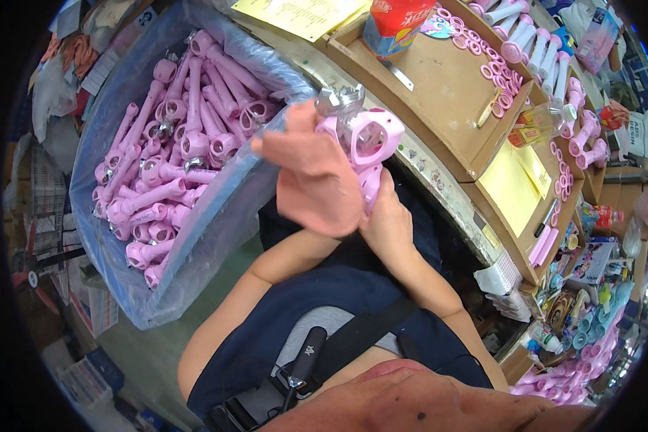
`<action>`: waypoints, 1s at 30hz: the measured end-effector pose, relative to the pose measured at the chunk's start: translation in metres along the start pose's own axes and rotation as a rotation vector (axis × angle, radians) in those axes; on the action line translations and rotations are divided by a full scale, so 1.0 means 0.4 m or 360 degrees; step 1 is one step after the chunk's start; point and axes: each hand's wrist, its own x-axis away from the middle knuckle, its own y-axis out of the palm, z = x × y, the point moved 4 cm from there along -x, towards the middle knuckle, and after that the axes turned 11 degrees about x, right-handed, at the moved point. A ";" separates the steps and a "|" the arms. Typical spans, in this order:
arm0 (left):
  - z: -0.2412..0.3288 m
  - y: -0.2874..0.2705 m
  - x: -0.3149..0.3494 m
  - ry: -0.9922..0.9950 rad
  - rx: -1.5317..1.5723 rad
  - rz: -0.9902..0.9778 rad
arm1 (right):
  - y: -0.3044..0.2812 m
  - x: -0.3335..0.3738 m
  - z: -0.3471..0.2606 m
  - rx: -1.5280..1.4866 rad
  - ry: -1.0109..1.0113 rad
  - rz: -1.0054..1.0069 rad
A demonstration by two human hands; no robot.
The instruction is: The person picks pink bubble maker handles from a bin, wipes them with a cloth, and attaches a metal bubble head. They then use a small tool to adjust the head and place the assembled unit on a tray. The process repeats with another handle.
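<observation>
My right hand [389, 223] is closed round the lower part of a pink plastic toy wand [371, 180]. The wand's open-framed head has a clear piece inside and a silver crown-like top [340, 101]. Salmon-coloured fabric [313, 173], a cloth or a loose glove, covers my left hand, lies against the wand's left side and is partly blurred. Only the left forearm shows below it, so those fingers are hidden. To the left, a large bin lined with blue plastic [187, 281] holds many similar pink wands [194, 137], some with silver tops.
A worktable edge runs along my right, with cardboard trays [439, 129] on it. There are pink rings [493, 68], a red-and-blue package [396, 25], a clear bottle [543, 122], yellow paper [511, 187] and pink-and-white handles [543, 54]. More pink parts [561, 378] are piled at lower right.
</observation>
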 end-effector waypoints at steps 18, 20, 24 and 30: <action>-0.105 0.039 -0.056 -0.0229 0.0586 -0.0656 | -0.009 0.030 -0.011 0.0258 -0.0104 -0.0025; -0.145 0.068 -0.056 -0.1432 0.2357 -0.0595 | -0.009 0.029 0.005 0.0039 -0.0050 -0.0175; -0.143 0.070 -0.035 -0.0874 0.2012 -0.0641 | -0.014 -0.004 0.046 -0.0666 -0.0149 -0.0331; -0.126 0.114 0.032 0.0007 0.0098 -0.0946 | 0.037 0.010 0.083 -0.2158 0.0212 -0.1307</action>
